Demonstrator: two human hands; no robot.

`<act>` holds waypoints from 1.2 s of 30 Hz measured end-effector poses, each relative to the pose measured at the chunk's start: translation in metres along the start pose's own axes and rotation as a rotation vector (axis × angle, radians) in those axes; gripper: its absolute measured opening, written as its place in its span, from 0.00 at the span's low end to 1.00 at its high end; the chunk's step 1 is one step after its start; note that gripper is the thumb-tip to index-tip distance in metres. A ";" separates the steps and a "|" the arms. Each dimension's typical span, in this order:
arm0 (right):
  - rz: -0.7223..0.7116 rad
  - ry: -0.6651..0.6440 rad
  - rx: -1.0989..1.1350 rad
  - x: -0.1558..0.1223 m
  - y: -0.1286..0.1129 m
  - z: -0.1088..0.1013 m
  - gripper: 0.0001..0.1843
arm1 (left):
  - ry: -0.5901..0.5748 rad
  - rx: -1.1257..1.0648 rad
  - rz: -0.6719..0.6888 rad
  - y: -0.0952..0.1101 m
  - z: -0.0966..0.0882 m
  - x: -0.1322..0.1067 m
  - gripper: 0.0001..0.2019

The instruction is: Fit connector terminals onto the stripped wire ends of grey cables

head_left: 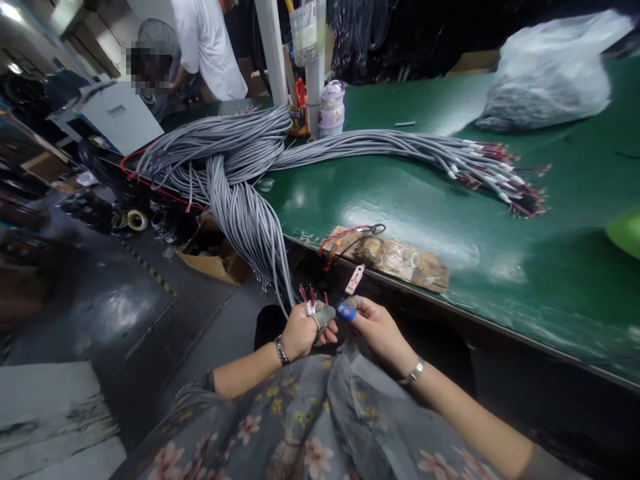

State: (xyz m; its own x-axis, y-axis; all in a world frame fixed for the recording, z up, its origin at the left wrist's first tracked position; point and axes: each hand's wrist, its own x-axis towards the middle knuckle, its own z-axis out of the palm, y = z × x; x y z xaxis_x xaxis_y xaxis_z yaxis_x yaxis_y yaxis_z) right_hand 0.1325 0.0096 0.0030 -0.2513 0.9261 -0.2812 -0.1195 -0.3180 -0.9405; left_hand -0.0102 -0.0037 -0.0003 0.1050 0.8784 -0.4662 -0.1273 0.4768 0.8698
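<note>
In front of my lap, my left hand [301, 329] is closed round the ends of grey cables, and stripped red wires [311, 293] stick up above its fingers. Tape or a finger cover wraps its thumb. Close to its right, my right hand [379, 325] makes a pinch, with blue wrapping on the thumb; whatever lies between its fingertips is too small to make out. From the left hand, the cables run up to a hanging grey cable bundle [245, 213] draped over the table edge. Another length of the bundle lies across the table, its white-banded ends [493, 167] fanned out with red wires.
On the green table [500, 253] lie a worn wooden block [387, 257] at the near edge and a plastic bag [547, 77] at the back. A lilac bottle [331, 110] stands by a post. An open carton [215, 250] sits on the floor. A person in white [210, 47] is behind.
</note>
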 end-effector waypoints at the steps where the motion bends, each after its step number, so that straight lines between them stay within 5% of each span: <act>1: -0.004 -0.002 -0.003 0.000 -0.001 0.000 0.25 | 0.005 0.006 0.004 -0.001 0.000 0.000 0.22; 15: -0.030 -0.100 -0.046 0.001 -0.007 -0.001 0.20 | -0.121 0.194 0.010 0.010 0.001 -0.007 0.23; 22: -0.013 0.068 0.060 -0.001 -0.002 0.009 0.21 | -0.063 0.150 0.042 0.005 0.001 -0.003 0.23; 32: 0.068 -0.045 0.128 -0.002 -0.009 0.009 0.21 | -0.102 0.213 -0.010 0.004 -0.002 -0.003 0.23; 36: 0.079 0.045 0.162 -0.002 -0.004 0.013 0.20 | -0.077 0.168 0.025 0.003 -0.001 -0.002 0.23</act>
State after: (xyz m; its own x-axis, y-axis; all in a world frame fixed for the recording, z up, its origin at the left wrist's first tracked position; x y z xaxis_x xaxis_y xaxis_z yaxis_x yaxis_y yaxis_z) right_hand 0.1211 0.0064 0.0101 -0.2232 0.9038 -0.3651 -0.2553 -0.4157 -0.8729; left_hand -0.0117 -0.0041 0.0030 0.1796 0.8821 -0.4355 0.0351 0.4367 0.8989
